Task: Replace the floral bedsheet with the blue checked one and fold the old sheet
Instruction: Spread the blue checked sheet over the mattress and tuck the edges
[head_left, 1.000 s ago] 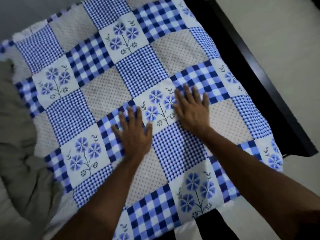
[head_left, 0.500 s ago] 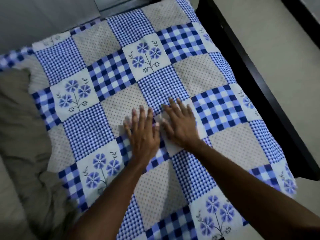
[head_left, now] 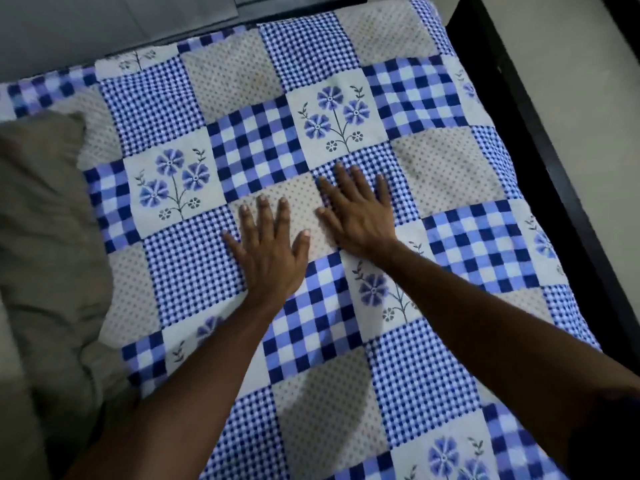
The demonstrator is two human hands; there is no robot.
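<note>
head view: the blue checked sheet (head_left: 450, 174) lies spread over the bed and fills the middle of the frame from top to bottom, its right side reaching the dark bed frame (head_left: 540, 140) that runs down the right. the left hand (head_left: 268, 249) lies palm down at the centre, fingers (head_left: 265, 216) straight and spread, gripping nothing, tips on a dotted patch. the right hand (head_left: 360, 216) lies flat just to its right, fingers likewise straight and apart, holding nothing. compared with half a second ago, both hands have slid further up the sheet, off the flower patch now under the right wrist, and they sit slightly wider apart. a grey crumpled cloth (head_left: 45, 237) lies along the left edge, touching the sheet.
</note>
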